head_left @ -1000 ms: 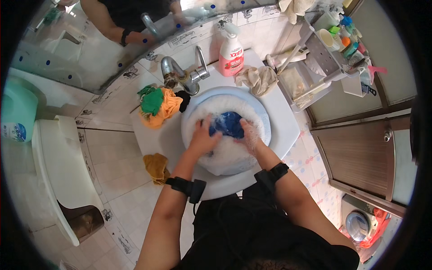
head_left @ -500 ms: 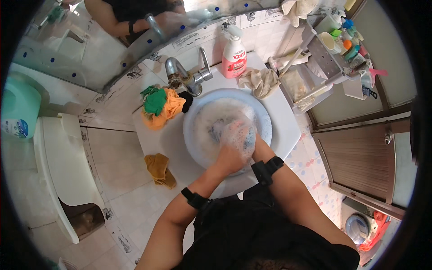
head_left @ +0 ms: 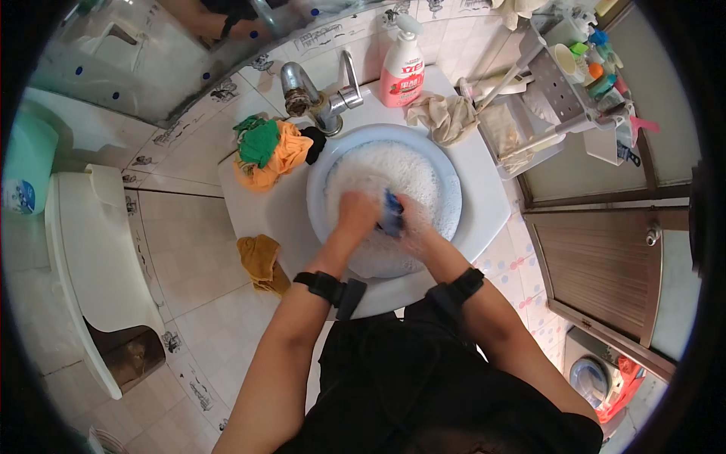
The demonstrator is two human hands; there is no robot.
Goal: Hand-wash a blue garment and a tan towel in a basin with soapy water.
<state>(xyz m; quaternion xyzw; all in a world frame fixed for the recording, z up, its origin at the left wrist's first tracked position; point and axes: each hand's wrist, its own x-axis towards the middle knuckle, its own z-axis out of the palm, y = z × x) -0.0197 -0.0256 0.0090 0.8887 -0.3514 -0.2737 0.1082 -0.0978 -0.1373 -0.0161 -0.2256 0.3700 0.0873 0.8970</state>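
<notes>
A pale blue basin (head_left: 448, 168) full of white suds sits in the washbasin, with both my hands down in it. Between them is a dark blue wet cloth (head_left: 391, 215), partly covered by foam. My left hand (head_left: 358, 213) is closed on the cloth's left side, its fingertips blurred and sunk in suds. On the other side my right hand (head_left: 412, 224) grips the cloth, also foamy and smeared by motion. Each wrist wears a black strap with a small device.
Behind the basin stand a chrome tap (head_left: 321, 106) and a pink-and-white pump bottle (head_left: 403, 68). A beige cloth (head_left: 445, 119) lies right; orange and green cloths (head_left: 265, 151) and a brown cloth (head_left: 262, 263) lie left. A grey rack (head_left: 556, 91) of bottles stands at right.
My hands were pressed together under foam; now they are apart, the left further left, and the blue cloth shows between them. The whole view has shifted slightly.
</notes>
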